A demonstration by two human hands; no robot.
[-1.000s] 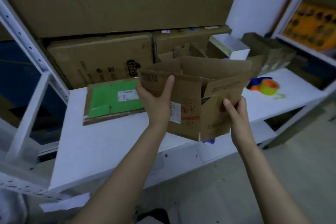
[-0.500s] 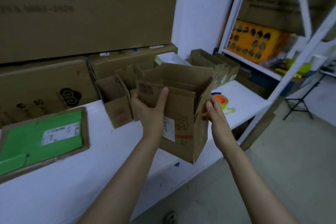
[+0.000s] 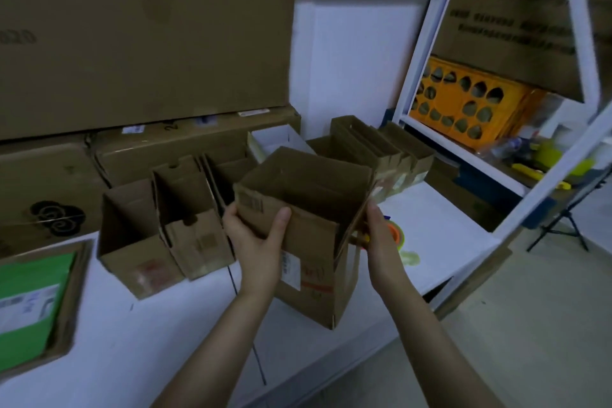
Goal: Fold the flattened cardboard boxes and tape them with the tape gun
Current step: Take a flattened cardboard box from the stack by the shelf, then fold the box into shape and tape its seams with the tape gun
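Note:
I hold a brown cardboard box (image 3: 318,242), opened into a square tube with its top flaps up, above the front of the white shelf (image 3: 139,341). My left hand (image 3: 258,242) grips its near left wall, thumb on the front face by a barcode. My right hand (image 3: 381,238) presses flat against the box's right side. A white label and red print show on the front. The tape gun (image 3: 395,237), orange and yellow-green, lies on the shelf just behind my right hand and is mostly hidden.
Two opened boxes (image 3: 165,225) stand on the shelf to the left. More folded boxes (image 3: 381,149) line the back right. A flattened box with a green sheet (image 3: 29,308) lies far left. Large cartons (image 3: 142,43) fill the back. An orange crate (image 3: 463,99) sits on the right rack.
The box has opened out from a half-flat shape into a square tube. The view has swung right and closer. Both hands keep their places on the box.

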